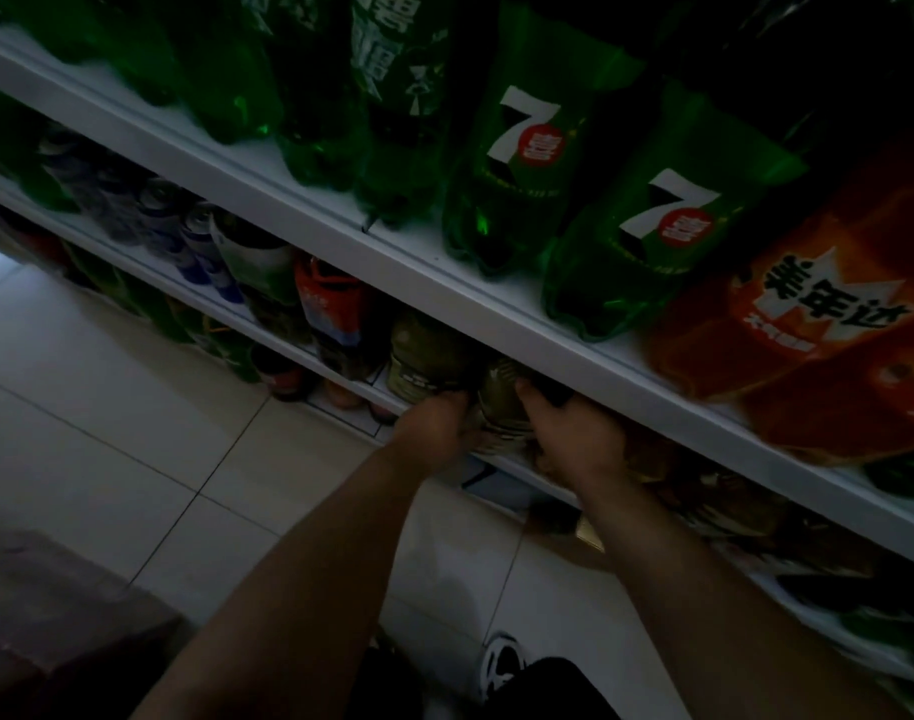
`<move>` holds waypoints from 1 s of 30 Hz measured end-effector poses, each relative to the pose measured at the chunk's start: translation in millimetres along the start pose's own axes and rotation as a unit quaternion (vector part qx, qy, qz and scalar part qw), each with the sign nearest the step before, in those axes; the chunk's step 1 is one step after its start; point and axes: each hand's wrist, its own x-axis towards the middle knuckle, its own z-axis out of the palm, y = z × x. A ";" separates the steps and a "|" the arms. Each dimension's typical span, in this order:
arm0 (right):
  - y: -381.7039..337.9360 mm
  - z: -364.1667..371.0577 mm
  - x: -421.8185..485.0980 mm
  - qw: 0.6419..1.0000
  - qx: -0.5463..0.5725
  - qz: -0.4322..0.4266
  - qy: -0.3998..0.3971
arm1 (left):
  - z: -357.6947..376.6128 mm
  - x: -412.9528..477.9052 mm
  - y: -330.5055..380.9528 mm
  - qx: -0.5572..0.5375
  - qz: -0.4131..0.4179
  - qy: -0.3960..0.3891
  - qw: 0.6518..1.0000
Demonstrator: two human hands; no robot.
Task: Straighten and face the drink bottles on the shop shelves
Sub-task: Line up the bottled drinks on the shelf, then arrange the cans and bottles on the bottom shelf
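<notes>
The scene is dim, and much of the middle shelf (299, 350) lies in shadow under the white lip of the upper shelf (444, 283), so the tops of the bottles there are hidden. Both hands reach under that lip to one brownish bottle (501, 407) at the front edge of the middle shelf; its cap and neck are out of sight and its label is too dark and blurred to read. The left hand (436, 420) wraps its left side with fingers curled onto it, and the right hand (569, 433) grips its right side, the thumb pressed near the top of the visible part. The bottle looks to stand with its long axis running up into the shadow, leaning slightly toward the shelf back in this wide view; which way its label faces I cannot tell. Just left of it stands a similar olive-brown bottle (428, 356), then a bottle with a red and blue label (335, 314), and farther left blue and white cans (200, 241). On the upper shelf large green bottles (522, 163) show a white "7" to the front, and orange bottles (818, 324) are cut off at the right edge. A shoe (501, 662) shows on the pale tiled floor (132, 387).
</notes>
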 end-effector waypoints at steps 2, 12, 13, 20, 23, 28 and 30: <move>1.1 -7.8 5.6 0.988 0.110 0.041 -0.097 | 2.5 -2.2 -0.9 0.018 0.004 0.009 1.000; 9.4 2.6 15.6 0.999 0.022 -0.008 -0.044 | 22.4 -20.1 -6.3 -0.037 0.074 0.185 0.979; 7.7 5.4 14.8 1.000 0.015 -0.011 -0.025 | 24.0 -20.9 -5.8 -0.059 0.060 0.195 0.977; 4.1 14.8 17.2 1.000 0.013 -0.002 0.029 | 31.7 -17.7 -4.1 -0.134 -0.029 0.209 0.968; 4.9 16.5 12.7 0.999 -0.001 -0.013 0.049 | 31.9 -23.0 2.4 -0.168 -0.095 0.166 0.967; -2.7 19.0 -31.8 0.985 0.079 -0.043 0.148 | 3.4 -52.5 6.8 -0.194 -0.162 0.101 0.962; -9.0 31.8 -60.1 0.974 0.098 -0.093 0.181 | -21.2 -68.2 -5.8 -0.186 -0.191 0.105 0.958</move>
